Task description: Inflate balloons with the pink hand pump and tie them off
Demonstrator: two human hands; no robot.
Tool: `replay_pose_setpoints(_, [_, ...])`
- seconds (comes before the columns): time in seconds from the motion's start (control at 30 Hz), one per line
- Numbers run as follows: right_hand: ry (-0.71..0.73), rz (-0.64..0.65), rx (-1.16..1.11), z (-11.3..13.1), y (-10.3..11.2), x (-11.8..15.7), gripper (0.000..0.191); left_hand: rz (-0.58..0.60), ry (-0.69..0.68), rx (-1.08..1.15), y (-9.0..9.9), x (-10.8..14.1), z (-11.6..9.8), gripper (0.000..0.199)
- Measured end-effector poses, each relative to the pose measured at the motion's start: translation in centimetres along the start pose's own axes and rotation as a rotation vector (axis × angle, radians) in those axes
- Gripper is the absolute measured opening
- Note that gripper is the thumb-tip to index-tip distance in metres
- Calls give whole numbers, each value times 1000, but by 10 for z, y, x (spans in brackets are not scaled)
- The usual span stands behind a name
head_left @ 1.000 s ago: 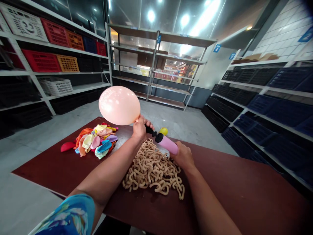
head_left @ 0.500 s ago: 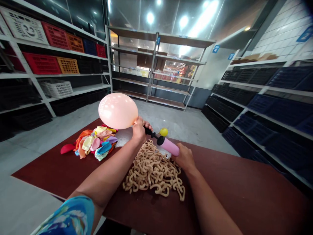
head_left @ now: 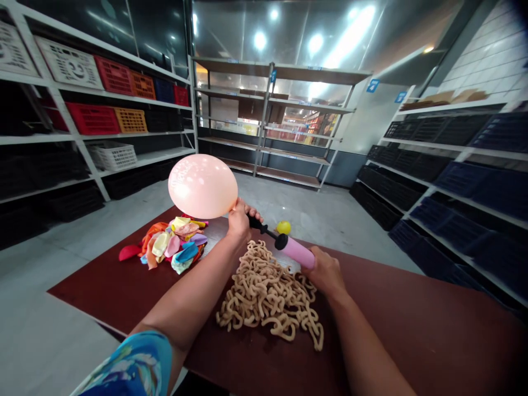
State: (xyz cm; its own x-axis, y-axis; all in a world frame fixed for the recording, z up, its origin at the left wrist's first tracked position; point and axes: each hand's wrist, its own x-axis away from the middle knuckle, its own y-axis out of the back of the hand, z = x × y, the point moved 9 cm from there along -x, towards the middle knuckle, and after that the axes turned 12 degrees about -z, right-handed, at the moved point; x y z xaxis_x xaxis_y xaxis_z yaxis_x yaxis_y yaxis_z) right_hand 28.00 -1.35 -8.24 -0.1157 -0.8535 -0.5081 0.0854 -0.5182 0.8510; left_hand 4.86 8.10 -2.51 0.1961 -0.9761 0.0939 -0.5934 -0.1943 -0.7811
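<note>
A swollen pale pink balloon [head_left: 202, 186] with faint lettering hangs over the far left of the table. At its neck, my left hand [head_left: 239, 220] is closed, also gripping the black front end of a hand balloon pump [head_left: 297, 253]. My right hand [head_left: 324, 270] is wrapped round the rear of the pump's pink barrel. Part of the black rod shows between the hands. Below them lies a heap of tan, curled, worm-like pieces [head_left: 268, 297]. Left of my forearm sits a pile of limp coloured balloons [head_left: 173, 245]. My fingers hide the balloon's mouth.
The dark red-brown table [head_left: 396, 319] spreads beneath everything. Beyond its far edge a small yellow balloon [head_left: 283, 227] shows. Shelves with coloured crates [head_left: 93, 119] stand left, a metal rack [head_left: 264, 124] at the back, dark crates [head_left: 416, 190] on the right.
My hands are slightly farther apart, and more of the pump's black rod shows. The pink balloon looks a little larger. The whole view has shifted a little, with things sitting farther right.
</note>
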Motion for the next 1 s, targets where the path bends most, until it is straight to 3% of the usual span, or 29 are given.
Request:
replay_pose_setpoints(0.1, [-33,34,17,-13,-6,0,25,-14,-20,6,2,-2,-8,44])
replay_pose_setpoints(0.23, [-10,49,-14,-12,-12,1,23,-17,-9,6,4,-1,-2,43])
replay_pose_setpoints(0.57, [50,33,-46,20,-5,4,21,-17,101,-16,8,10,49,40])
replay_pose_setpoints(0.67, [41,39,-59,20,-4,2,19,-7,83,-16,4,8,38,41])
replay_pose_setpoints(0.87, [-18,44,-16,-3,-1,-1,23,-10,-20,8,4,-10,-15,44])
replay_pose_setpoints(1.0, [-40,73,10,-14,-4,0,27,-26,-28,21,8,-16,-21,41])
